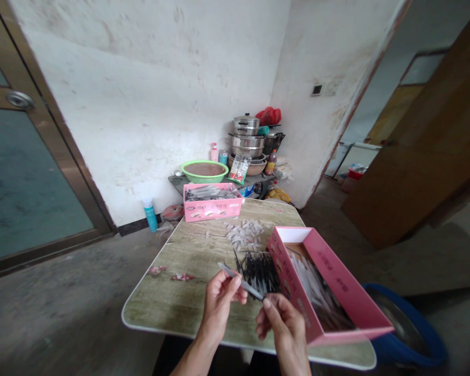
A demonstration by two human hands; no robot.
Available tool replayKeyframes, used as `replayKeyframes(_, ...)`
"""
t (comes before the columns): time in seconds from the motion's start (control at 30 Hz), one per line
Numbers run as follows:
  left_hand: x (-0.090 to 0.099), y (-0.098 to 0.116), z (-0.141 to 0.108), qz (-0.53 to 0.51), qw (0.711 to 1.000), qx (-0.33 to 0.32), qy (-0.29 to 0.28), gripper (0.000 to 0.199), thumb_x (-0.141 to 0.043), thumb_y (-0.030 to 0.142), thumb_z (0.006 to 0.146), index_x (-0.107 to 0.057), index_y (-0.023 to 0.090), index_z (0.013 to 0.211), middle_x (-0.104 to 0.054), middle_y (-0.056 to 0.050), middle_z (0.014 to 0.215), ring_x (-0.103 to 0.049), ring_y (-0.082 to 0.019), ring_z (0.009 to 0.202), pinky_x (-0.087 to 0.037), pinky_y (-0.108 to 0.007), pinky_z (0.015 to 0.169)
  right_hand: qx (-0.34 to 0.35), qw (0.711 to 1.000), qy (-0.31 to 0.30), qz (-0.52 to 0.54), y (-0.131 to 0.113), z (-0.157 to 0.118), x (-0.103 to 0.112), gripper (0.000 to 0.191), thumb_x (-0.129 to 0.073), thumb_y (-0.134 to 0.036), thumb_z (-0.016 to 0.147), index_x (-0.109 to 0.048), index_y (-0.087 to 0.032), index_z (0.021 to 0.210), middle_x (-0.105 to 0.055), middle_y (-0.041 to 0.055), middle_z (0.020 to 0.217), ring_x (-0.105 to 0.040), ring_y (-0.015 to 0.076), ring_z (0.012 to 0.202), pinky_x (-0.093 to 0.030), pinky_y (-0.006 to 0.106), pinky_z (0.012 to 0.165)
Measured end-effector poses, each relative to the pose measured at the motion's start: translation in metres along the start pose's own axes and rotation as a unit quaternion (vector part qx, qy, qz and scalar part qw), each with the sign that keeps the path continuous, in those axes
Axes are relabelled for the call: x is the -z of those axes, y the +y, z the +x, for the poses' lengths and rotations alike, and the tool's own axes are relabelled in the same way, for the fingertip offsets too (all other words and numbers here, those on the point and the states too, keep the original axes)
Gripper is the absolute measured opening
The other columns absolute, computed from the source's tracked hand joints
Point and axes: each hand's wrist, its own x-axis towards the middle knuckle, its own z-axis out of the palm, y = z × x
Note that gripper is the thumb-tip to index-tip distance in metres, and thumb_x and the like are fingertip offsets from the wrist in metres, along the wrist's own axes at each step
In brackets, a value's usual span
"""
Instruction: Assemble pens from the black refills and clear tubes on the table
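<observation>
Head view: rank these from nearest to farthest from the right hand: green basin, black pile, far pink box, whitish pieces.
1. Black pile: just beyond the right hand.
2. Whitish pieces: past that pile, on the table.
3. Far pink box: farther off, leftward.
4. Green basin: behind that box.

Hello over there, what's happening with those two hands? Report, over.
Left hand and right hand both holding one slim greyish strip. Heap of thin dark pieces just beyond. Open pink box close beside right hand; nothing seen blocking the strip.
</observation>
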Motion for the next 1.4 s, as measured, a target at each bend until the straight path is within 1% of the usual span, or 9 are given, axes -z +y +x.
replayKeyframes(0.13,-0.001,-0.002,-0.001,0.005,1.000,0.001,-0.003,0.023,-0.066,0.035,0.079,-0.062,0.014,0.087,-0.063,-0.003,0.065,-0.059,-0.013,0.055,-0.049,-0.023,0.052,-0.011,0.999,-0.013,-0.028,-0.003,-0.002,-0.002,0.041,-0.050,-0.050,0.089,-0.050,-0.018,0.064,-0.056,-0.0009,0.050,-0.051,0.0109,0.039,-0.040,0.020,0.038)
replayKeyframes(0.33,-0.001,-0.002,-0.001,0.004,1.000,0.001,-0.007,0.024,-0.066,0.035,0.079,-0.061,0.012,0.087,-0.063,-0.003,0.064,-0.059,-0.013,0.055,-0.050,-0.024,0.052,-0.070,0.997,0.006,-0.014,0.004,-0.001,-0.005,0.045,-0.047,-0.060,0.086,-0.050,-0.019,0.067,-0.050,-0.0042,0.042,-0.040,0.0086,0.026,-0.028,0.018,0.026)
replayKeyframes(0.4,-0.001,-0.001,-0.001,0.005,1.000,-0.001,-0.003,0.024,-0.066,0.035,0.079,-0.062,0.012,0.087,-0.063,-0.003,0.065,-0.059,-0.012,0.055,-0.049,-0.023,0.051,-0.076,0.997,-0.001,0.004,0.005,0.001,-0.004,0.046,-0.047,-0.061,0.086,-0.051,-0.018,0.068,-0.051,-0.0037,0.042,-0.042,0.0092,0.027,-0.030,0.018,0.027)
replayKeyframes(0.57,0.001,0.000,0.001,0.013,1.000,0.002,0.006,0.025,-0.066,0.035,0.079,-0.062,0.012,0.086,-0.062,-0.003,0.063,-0.058,-0.012,0.054,-0.048,-0.023,0.050,-0.022,0.999,-0.023,0.005,-0.003,0.003,-0.001,0.037,-0.060,-0.051,0.083,-0.053,-0.017,0.070,-0.056,-0.0020,0.052,-0.051,0.0098,0.038,-0.040,0.019,0.038)
replayKeyframes(0.77,0.001,-0.002,0.002,0.005,1.000,0.012,-0.020,0.024,-0.065,0.035,0.079,-0.061,0.012,0.087,-0.063,-0.003,0.062,-0.059,-0.013,0.055,-0.048,-0.023,0.052,-0.054,0.999,-0.001,0.009,-0.002,0.000,-0.004,0.042,-0.053,-0.055,0.086,-0.050,-0.018,0.065,-0.048,-0.0056,0.043,-0.042,0.0072,0.030,-0.032,0.016,0.030)
replayKeyframes(0.97,0.002,0.001,0.004,0.007,0.999,0.019,-0.032,0.025,-0.066,0.036,0.079,-0.061,0.013,0.087,-0.063,-0.003,0.061,-0.058,-0.013,0.052,-0.048,-0.024,0.052,-0.092,0.995,0.010,0.048,0.006,-0.001,-0.008,0.044,-0.055,-0.059,0.082,-0.051,-0.018,0.067,-0.044,-0.0079,0.038,-0.032,0.0048,0.025,-0.025,0.014,0.023)
replayKeyframes(1.1,0.005,0.001,0.006,0.012,0.998,0.014,-0.055,0.025,-0.065,0.036,0.079,-0.061,0.013,0.088,-0.064,-0.003,0.062,-0.059,-0.013,0.054,-0.048,-0.024,0.052,-0.120,0.986,-0.003,0.115,0.009,0.002,-0.009,0.045,-0.057,-0.059,0.081,-0.052,-0.017,0.067,-0.042,-0.0084,0.035,-0.029,0.0039,0.022,-0.024,0.013,0.022)
replayKeyframes(1.27,0.008,0.002,0.010,0.017,0.996,0.017,-0.084,0.025,-0.066,0.035,0.079,-0.060,0.013,0.088,-0.063,-0.003,0.063,-0.059,-0.013,0.053,-0.048,-0.024,0.052,-0.173,0.965,-0.032,0.195,0.011,0.003,-0.009,0.047,-0.063,-0.062,0.074,-0.051,-0.017,0.066,-0.039,-0.0101,0.035,-0.027,0.0029,0.021,-0.025,0.013,0.020)
replayKeyframes(1.4,0.009,0.003,0.012,0.021,0.995,0.020,-0.094,0.025,-0.066,0.035,0.079,-0.060,0.012,0.088,-0.063,-0.003,0.063,-0.060,-0.013,0.054,-0.049,-0.024,0.053,-0.195,0.958,-0.039,0.209,0.015,0.003,-0.008,0.048,-0.063,-0.063,0.073,-0.051,-0.018,0.067,-0.039,-0.0101,0.035,-0.029,0.0036,0.021,-0.026,0.014,0.021)
